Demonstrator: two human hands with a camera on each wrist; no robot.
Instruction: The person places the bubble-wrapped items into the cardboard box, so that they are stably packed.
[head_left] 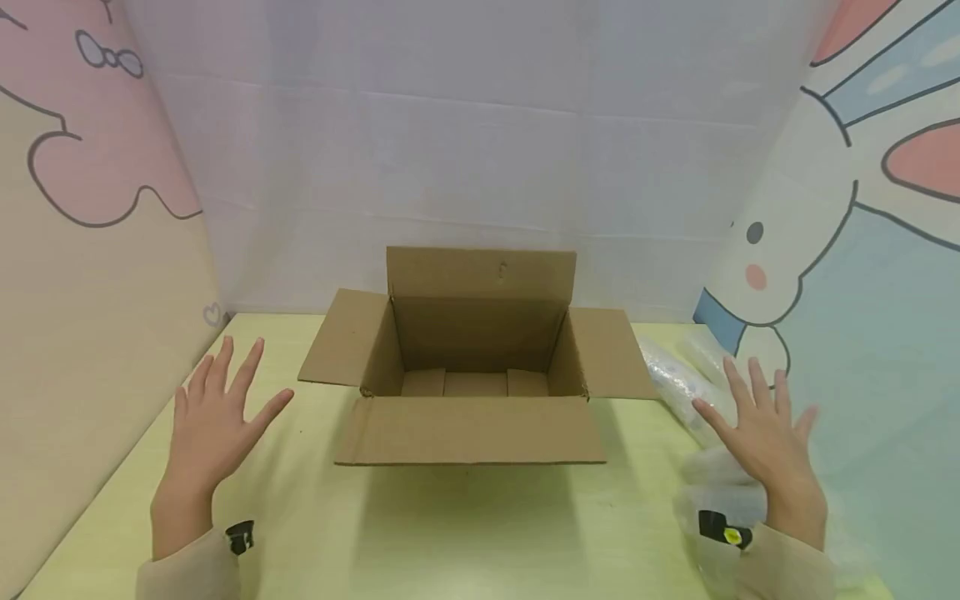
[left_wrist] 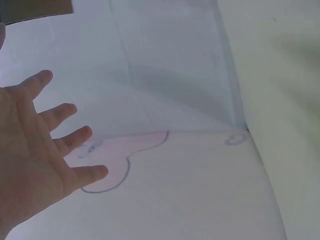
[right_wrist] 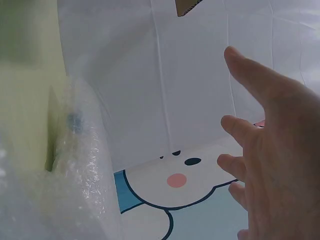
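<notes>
A cardboard box (head_left: 468, 429) stands on the table with all its flaps folded outward, and its inside shows only the bottom flaps. My left hand (head_left: 213, 425) is held up to the left of the box, fingers spread, touching nothing. On the other side my right hand (head_left: 772, 442) is raised with its fingers apart, in front of some bubble wrap (head_left: 686, 387). In the left wrist view the left hand (left_wrist: 35, 145) shows its bare palm. The right wrist view has the right hand (right_wrist: 285, 150) holding nothing, with bubble wrap (right_wrist: 85, 165) to its left.
The pale yellow table (head_left: 465, 533) meets a white cloth backdrop (head_left: 465, 150) behind the box. Cartoon-printed panels rise at both sides, a left panel (head_left: 90, 317) and a right panel (head_left: 885, 350). More bubble wrap (head_left: 720, 492) lies along the table's right side.
</notes>
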